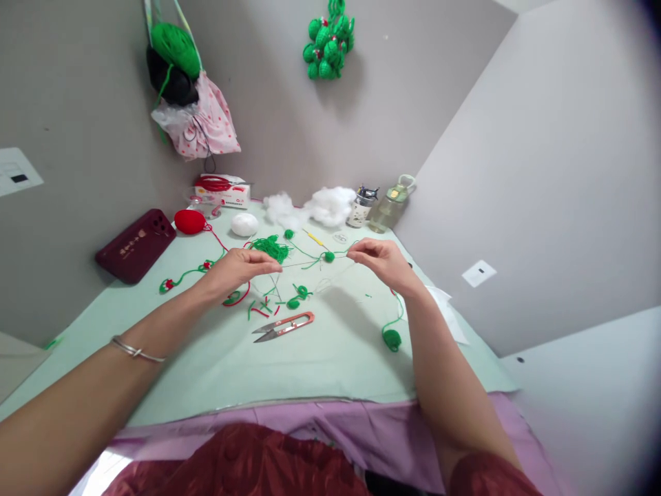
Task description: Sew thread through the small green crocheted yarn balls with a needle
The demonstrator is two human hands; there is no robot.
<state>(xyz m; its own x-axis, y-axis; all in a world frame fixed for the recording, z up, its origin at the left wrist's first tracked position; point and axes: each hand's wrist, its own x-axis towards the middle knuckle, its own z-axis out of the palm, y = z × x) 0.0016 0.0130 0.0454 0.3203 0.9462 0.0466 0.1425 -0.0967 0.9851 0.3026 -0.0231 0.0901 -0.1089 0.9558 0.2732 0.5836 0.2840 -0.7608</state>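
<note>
My left hand (242, 267) is pinched at the fingertips on a thin dark thread (299, 264) that stretches toward the right. On the other side, my right hand (379, 260) pinches too, where the thread and a strand of green yarn meet its fingertips. Between the hands is a small green crocheted ball (329, 257) with yarn tails; I cannot tell whether it hangs or lies on the table. Below them lie another small green piece (293, 303), red and green yarn snippets (266, 306) and orange-handled thread snips (284, 327).
At the back are white stuffing (330, 207), a pen cup (361, 209), a water bottle (390, 207), a yellow crochet hook (313, 238) and white (244, 224) and red yarn balls (189, 222). A maroon phone (137, 246) leans left. A green ball (391, 339) lies right.
</note>
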